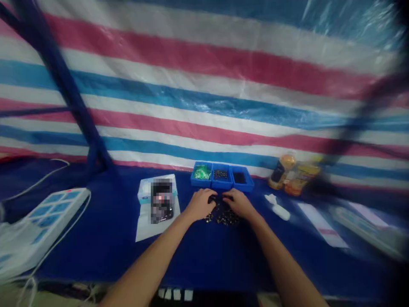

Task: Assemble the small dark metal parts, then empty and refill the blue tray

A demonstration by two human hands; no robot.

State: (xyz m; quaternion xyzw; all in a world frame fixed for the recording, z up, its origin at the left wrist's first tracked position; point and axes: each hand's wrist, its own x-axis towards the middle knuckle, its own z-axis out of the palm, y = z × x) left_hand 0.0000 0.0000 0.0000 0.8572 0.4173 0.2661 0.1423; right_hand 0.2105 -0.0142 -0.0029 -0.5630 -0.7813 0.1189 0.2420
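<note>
My left hand (200,204) and my right hand (239,203) rest close together on a blue table (204,251), fingers curled over a small dark object (217,199) between them. A pile of small dark metal parts (223,217) lies just under and in front of both hands. Behind the hands stand three small blue bins (222,175): the left one holds green pieces, the middle one dark pieces, the right one looks dark inside. The picture is blurred, so the fingers' exact grip is unclear.
A white power strip (41,221) with cables lies at the left. A white box and a dark packet on paper (158,204) sit left of my hands. Two yellow bottles (292,175), a white object (277,208) and paper strips lie at the right. A striped tarp hangs behind.
</note>
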